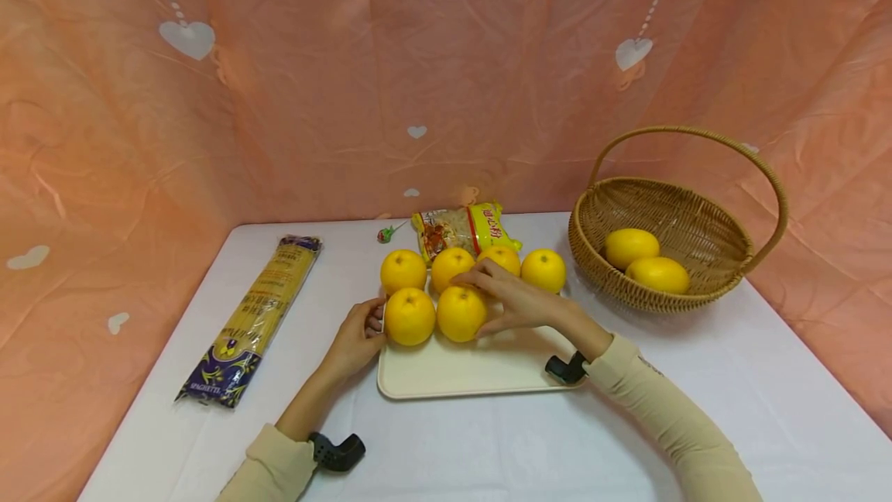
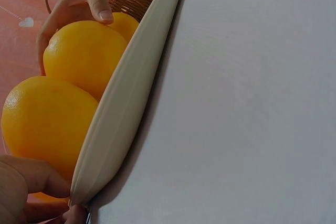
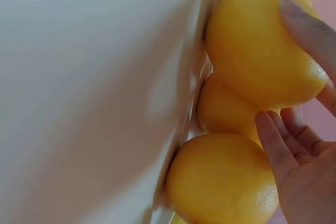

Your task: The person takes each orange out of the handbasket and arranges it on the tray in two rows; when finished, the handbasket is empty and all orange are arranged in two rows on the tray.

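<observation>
Several yellow-orange oranges stand in two rows on a cream tray (image 1: pixel 474 374). My right hand (image 1: pixel 519 299) holds the front right orange (image 1: pixel 461 316), its fingers over the far side and the thumb at the near right side. In the right wrist view that hand's fingers (image 3: pixel 281 148) also come close to another orange (image 3: pixel 223 179). My left hand (image 1: pixel 357 339) is at the tray's left edge, beside the front left orange (image 1: pixel 409 318). Its thumb and fingers pinch the tray rim in the left wrist view; some fingertips are hidden.
On the right stands a wicker basket (image 1: pixel 655 200) with a tall handle and two lemons (image 1: pixel 658 275). A spaghetti pack (image 1: pixel 254 320) lies at left. Behind the oranges are a yellow food packet (image 1: pixel 463 231) and a lollipop (image 1: pixel 385 235). A pink curtain hangs behind the table.
</observation>
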A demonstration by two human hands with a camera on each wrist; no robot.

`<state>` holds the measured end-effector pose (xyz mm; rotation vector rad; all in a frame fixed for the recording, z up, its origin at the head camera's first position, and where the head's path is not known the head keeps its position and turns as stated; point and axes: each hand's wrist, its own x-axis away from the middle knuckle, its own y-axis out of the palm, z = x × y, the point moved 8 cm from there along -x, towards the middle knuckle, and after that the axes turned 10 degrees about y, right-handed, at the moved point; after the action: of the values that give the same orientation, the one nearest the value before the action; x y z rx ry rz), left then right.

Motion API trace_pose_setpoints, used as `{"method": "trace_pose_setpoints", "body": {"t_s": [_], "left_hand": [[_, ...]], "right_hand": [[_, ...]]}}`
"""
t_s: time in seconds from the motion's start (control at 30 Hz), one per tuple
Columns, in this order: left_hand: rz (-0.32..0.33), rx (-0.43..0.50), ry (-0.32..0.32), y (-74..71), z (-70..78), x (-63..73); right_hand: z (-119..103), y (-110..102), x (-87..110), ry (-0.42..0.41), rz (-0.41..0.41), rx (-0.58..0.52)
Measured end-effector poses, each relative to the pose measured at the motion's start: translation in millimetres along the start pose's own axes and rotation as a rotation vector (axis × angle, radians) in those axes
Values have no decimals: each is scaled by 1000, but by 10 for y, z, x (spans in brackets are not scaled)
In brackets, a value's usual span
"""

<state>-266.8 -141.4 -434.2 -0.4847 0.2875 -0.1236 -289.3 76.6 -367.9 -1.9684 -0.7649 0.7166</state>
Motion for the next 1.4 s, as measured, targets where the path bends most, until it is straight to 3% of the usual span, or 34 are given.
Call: {"method": "trace_pose_setpoints", "body": {"t_s": [0.3, 0.6, 0.9, 1.4], "left_hand": [[-13, 2, -4, 5, -25, -9], [-11, 4, -1, 7, -32, -11], [4, 4, -5, -4, -6, -2], [-6, 9, 2, 3, -28, -5]], "right_hand": [[-25, -43, 22, -3, 23, -3], [-26, 4, 45, -20, -3, -12], [-34, -42, 43, -28, 44, 14], [-36, 36, 32, 1, 16, -3]]}}
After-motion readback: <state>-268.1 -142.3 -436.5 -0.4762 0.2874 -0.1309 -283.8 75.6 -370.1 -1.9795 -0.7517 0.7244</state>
